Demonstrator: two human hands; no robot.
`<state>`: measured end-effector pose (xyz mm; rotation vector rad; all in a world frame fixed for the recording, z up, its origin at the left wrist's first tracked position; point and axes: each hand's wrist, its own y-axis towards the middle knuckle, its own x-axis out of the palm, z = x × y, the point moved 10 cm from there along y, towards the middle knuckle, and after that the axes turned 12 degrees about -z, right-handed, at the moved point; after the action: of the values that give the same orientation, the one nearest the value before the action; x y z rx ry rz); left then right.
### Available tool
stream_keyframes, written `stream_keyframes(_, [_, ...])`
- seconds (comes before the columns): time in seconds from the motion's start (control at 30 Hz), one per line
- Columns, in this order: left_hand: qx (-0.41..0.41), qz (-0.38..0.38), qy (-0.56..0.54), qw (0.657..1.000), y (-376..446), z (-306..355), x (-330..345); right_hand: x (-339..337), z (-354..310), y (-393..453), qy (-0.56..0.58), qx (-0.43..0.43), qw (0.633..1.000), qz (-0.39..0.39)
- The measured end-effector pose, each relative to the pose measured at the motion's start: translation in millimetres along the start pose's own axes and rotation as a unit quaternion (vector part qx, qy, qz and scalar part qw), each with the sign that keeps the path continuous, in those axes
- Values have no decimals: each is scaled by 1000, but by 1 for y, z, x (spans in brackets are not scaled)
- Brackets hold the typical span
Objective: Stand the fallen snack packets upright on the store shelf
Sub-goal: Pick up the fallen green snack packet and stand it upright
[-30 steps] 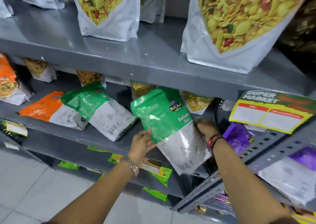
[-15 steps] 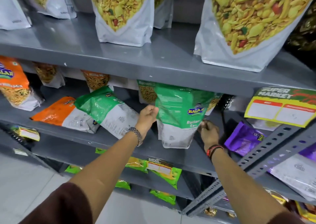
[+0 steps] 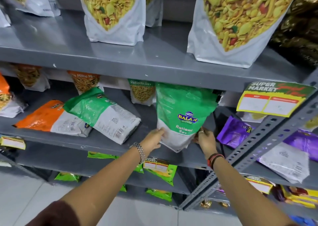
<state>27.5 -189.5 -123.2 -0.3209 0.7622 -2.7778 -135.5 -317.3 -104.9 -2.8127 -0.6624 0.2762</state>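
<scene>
A green and white Ratlami Sev packet (image 3: 182, 112) stands nearly upright on the grey middle shelf (image 3: 103, 143), its top under the shelf above. My left hand (image 3: 153, 138) grips its lower left corner and my right hand (image 3: 205, 140) its lower right corner. To the left, a second green packet (image 3: 101, 112) lies fallen, leaning across a fallen orange packet (image 3: 49, 117). At the right a purple packet (image 3: 234, 132) lies tilted.
Upright packets (image 3: 142, 93) stand along the back of the middle shelf. Large namkeen pouches (image 3: 113, 13) stand on the top shelf. A slanted perforated metal post (image 3: 268, 139) crosses at the right, with a yellow price tag (image 3: 273, 100) above it. Green packets (image 3: 160, 172) fill the lower shelf.
The green packet went from tilted in my hands to nearly upright on the shelf. Both hands slid down to its bottom corners, the left one from its upper side.
</scene>
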Motion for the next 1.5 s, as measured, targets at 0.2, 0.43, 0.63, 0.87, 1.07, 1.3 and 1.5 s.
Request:
stream_keyframes(0.2, [0,19,-21,1000,43,20,4,29,24,-28,24,39,997,-65])
stream_keyframes(0.43, [26,51,1,998,55,13,-10,26,30,-33,-13,49,993,-110])
stream_keyframes(0.63, [87,130,-29,987,0,-36,-13,-23,2,-8,73,20,997,23])
stream_keyframes(0.87, [101,66,-82,989,-17,-41,30,31,-28,30,127,68,984,-103])
stream_keyframes(1.07, [127,95,-116,981,-10,-16,40,37,-15,23,204,44,969,-130])
stream_keyframes(1.3, [137,78,-229,961,24,21,31,24,10,6,155,16,980,-122])
stream_keyframes(1.5, [151,82,-182,968,39,43,13,15,13,-2,148,-18,982,-113])
